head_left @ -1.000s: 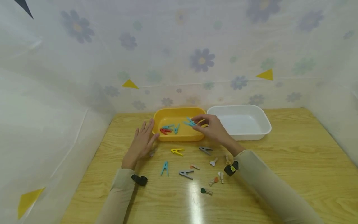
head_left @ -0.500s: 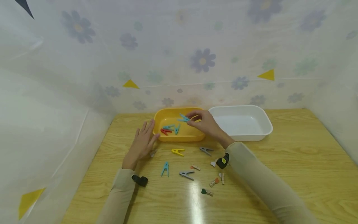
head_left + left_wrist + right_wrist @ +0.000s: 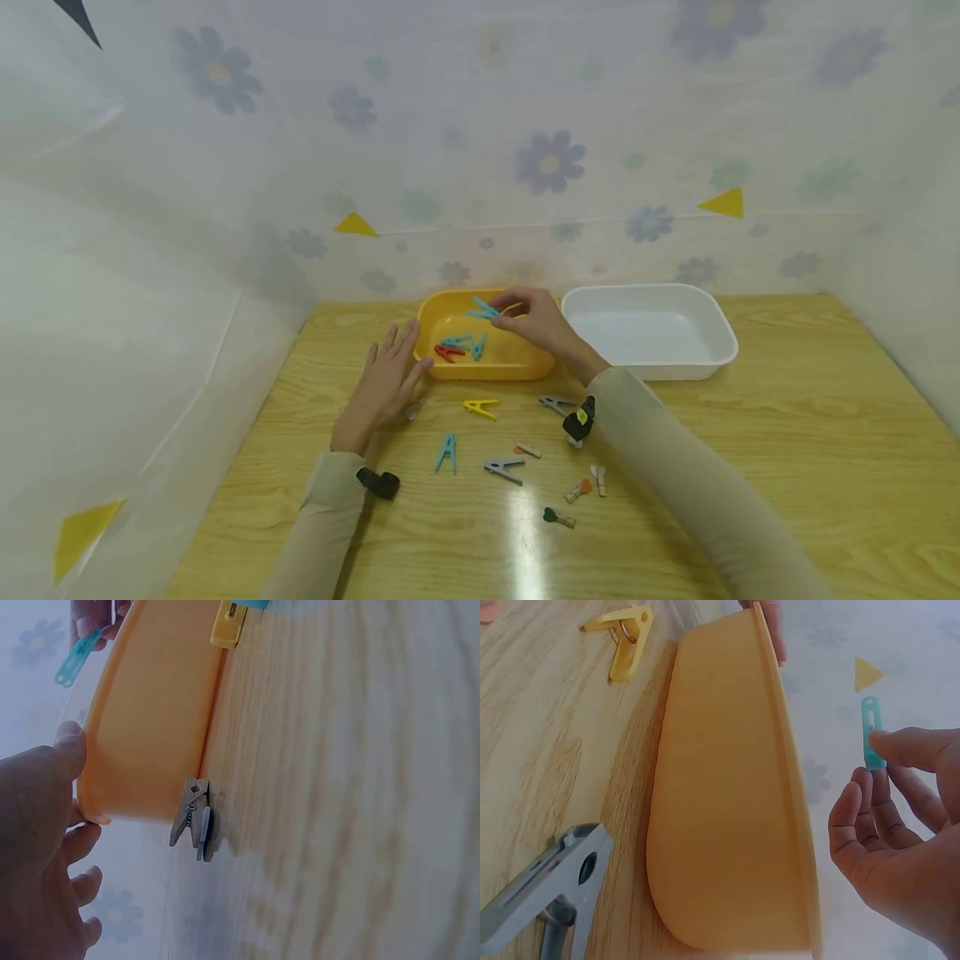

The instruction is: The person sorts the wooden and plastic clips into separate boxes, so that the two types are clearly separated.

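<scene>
Between thumb and fingertips, my right hand [image 3: 542,323] pinches a light-blue plastic clothespin [image 3: 483,309] above the yellow tray [image 3: 495,372]. The right wrist view shows this clothespin [image 3: 871,735] higher than the tray's rim. My left hand [image 3: 378,390] rests against the tray's left end with fingers extended and thumb at the rim [image 3: 90,727]. Inside the tray lie a red clothespin [image 3: 448,353] and two light-blue ones [image 3: 456,342]. A small wooden clothespin [image 3: 191,814] stands on the table beside the tray, near my left hand.
A white tray [image 3: 648,371] stands right of the yellow one. On the table in front lie a yellow clothespin [image 3: 480,408], a blue one [image 3: 447,454], grey ones [image 3: 503,469] and several small wooden ones [image 3: 559,517]. A flowered sheet [image 3: 450,150] closes off the back.
My right hand has moved left and slightly away from me over the yellow tray, carrying the blue clothespin. The left hand has stayed at the tray's left end.
</scene>
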### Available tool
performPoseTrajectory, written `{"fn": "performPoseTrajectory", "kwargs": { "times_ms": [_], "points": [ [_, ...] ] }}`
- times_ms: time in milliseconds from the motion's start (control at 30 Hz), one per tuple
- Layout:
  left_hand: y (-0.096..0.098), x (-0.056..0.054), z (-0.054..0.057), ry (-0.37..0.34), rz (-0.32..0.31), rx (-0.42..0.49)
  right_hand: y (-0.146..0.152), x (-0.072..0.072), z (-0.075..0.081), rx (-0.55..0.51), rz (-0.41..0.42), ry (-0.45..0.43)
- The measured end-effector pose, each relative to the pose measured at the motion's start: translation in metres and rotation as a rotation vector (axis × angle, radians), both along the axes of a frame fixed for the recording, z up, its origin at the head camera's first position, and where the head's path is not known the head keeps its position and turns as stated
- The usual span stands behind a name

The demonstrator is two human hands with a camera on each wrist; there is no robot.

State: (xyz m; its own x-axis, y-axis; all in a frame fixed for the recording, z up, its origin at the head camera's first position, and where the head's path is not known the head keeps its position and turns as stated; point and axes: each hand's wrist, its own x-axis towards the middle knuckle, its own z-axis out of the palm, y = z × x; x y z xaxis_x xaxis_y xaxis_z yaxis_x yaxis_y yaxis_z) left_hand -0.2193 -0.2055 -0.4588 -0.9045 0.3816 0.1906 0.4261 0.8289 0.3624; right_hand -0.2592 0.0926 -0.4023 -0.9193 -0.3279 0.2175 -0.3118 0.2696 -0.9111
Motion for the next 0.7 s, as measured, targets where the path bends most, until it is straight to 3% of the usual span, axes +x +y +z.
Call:
{"fn": "performPoseTrajectory", "kwargs": {
  "times_ms": [333,700],
  "points": [
    [0.003,0.003,0.001,-0.014,-0.001,-0.001,-0.012,-0.017,-0.006,0.036,0.017,-0.066],
    [0.008,0.003,0.003,-0.018,0.002,-0.02,-0.024,-0.035,-0.005,0.116,0.035,-0.046]
  ]
}}
